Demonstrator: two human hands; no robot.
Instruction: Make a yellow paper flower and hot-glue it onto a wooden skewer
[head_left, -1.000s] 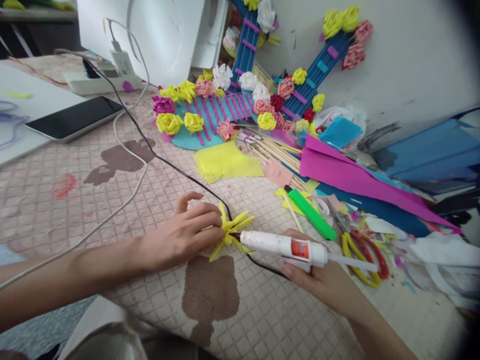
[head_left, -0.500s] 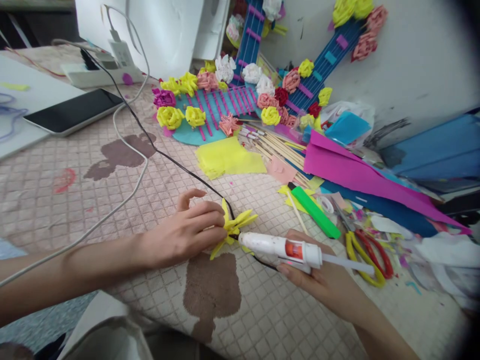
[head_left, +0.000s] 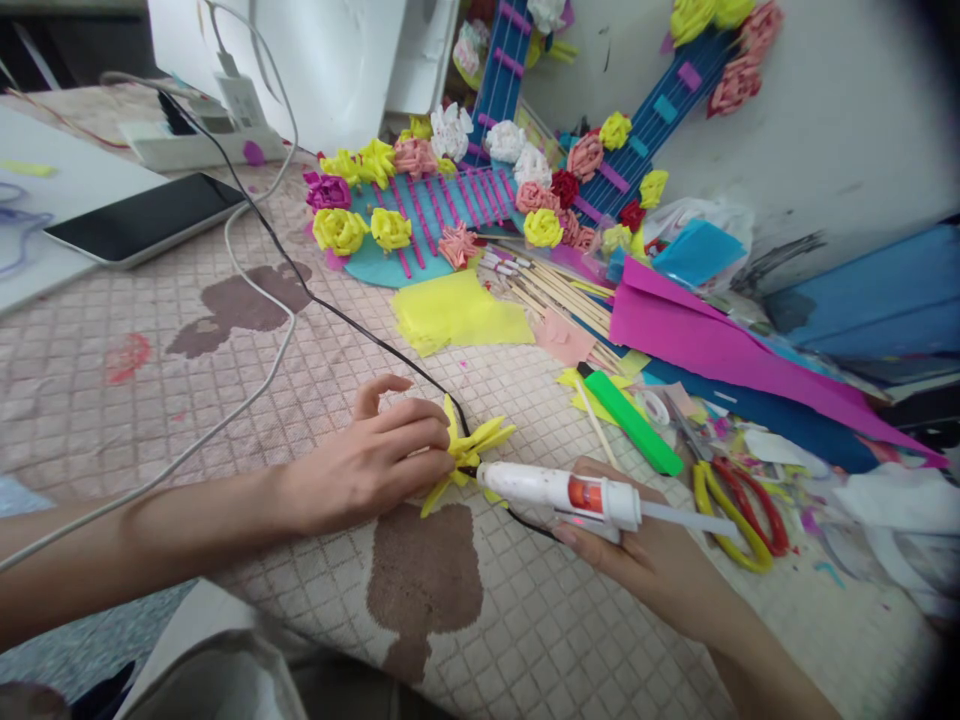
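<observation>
Looks like a craft corner tbh: glue gun (head_left: 525, 484), scissors (head_left: 702, 482), fake flowers (head_left: 339, 231) and pink paper (head_left: 720, 345) crowding a cloth-covered table (head_left: 341, 375).

Near side of the yellow flower (head_left: 465, 447): the tablecloth (head_left: 525, 620) offers passage between the two forearms (head_left: 202, 510); beyond the flower, a second stretch reaches to the yellow sheet (head_left: 461, 312), crossed by the black cable (head_left: 405, 359). Immediately left of the flower, the left hand (head_left: 375, 460) bars the way; to its right, the glue gun (head_left: 532, 487) in the right hand (head_left: 637, 550) forms a barrier, with the green marker (head_left: 634, 422) and scissors (head_left: 705, 470) farther right.
</observation>
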